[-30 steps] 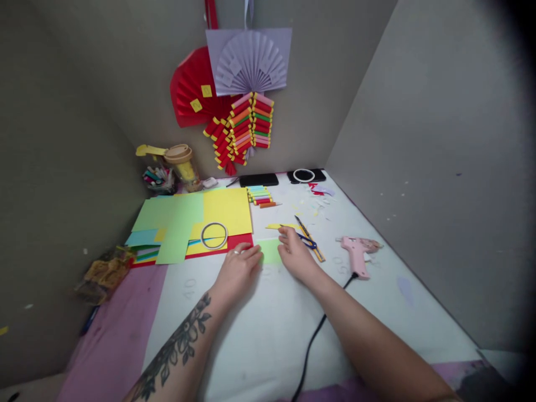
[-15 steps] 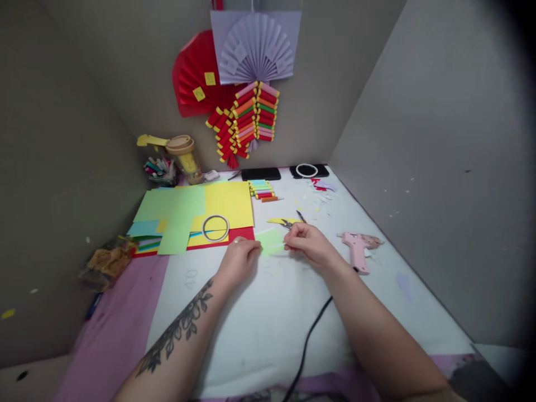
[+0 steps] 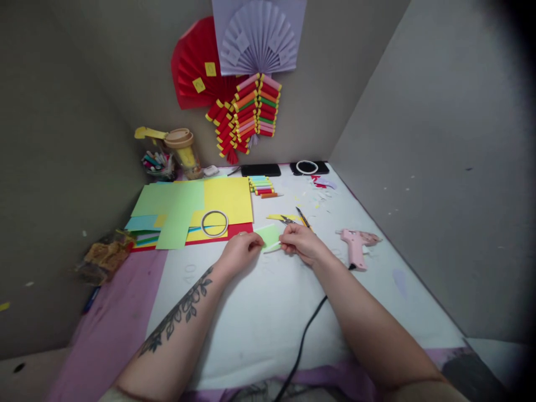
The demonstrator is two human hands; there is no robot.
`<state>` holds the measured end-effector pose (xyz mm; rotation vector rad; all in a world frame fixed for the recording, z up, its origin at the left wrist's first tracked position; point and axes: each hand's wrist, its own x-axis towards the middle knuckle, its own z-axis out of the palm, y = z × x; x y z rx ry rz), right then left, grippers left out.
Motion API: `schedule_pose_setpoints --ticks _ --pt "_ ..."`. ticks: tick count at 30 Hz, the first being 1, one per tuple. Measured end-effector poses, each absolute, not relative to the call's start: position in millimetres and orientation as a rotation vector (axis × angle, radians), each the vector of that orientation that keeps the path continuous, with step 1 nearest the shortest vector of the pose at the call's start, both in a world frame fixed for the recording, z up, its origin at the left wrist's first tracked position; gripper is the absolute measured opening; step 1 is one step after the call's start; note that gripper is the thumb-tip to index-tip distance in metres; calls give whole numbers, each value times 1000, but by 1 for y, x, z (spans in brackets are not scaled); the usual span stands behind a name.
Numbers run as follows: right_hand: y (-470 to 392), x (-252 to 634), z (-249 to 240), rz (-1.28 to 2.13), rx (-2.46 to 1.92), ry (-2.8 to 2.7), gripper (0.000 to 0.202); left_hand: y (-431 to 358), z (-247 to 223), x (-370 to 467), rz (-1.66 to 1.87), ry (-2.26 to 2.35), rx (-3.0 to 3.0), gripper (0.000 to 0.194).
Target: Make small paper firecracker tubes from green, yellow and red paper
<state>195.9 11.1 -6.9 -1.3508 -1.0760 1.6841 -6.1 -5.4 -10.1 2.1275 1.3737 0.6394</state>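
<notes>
A small light green paper piece (image 3: 267,233) lies on the table between my two hands. My left hand (image 3: 240,251) has its fingers closed on the paper's left edge. From the right, my right hand (image 3: 304,244) pinches a narrow white strip (image 3: 272,247), which slants across the paper's near edge. Another pale line runs along the far edge of the paper. Just beyond my right hand lie scissors (image 3: 287,220) and a craft knife (image 3: 303,216).
Coloured paper sheets (image 3: 226,195) with a tape roll (image 3: 202,223) on top lie at left. Small paper rolls (image 3: 260,184) sit behind. A pink glue gun (image 3: 355,245) is at right, near a black cable (image 3: 307,340). A cup (image 3: 186,153) stands at the back left.
The white strip now slants down to the left, its left end nearer me. My right hand has shifted slightly left with it. The view has tipped down a little.
</notes>
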Motion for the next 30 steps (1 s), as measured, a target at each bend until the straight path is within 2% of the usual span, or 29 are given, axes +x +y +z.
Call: schedule_pose_setpoints --ticks 30 --pt "12 196 -15 1638 -1423 -1108 17 -5 -8 -7 616 1391 2050 19"
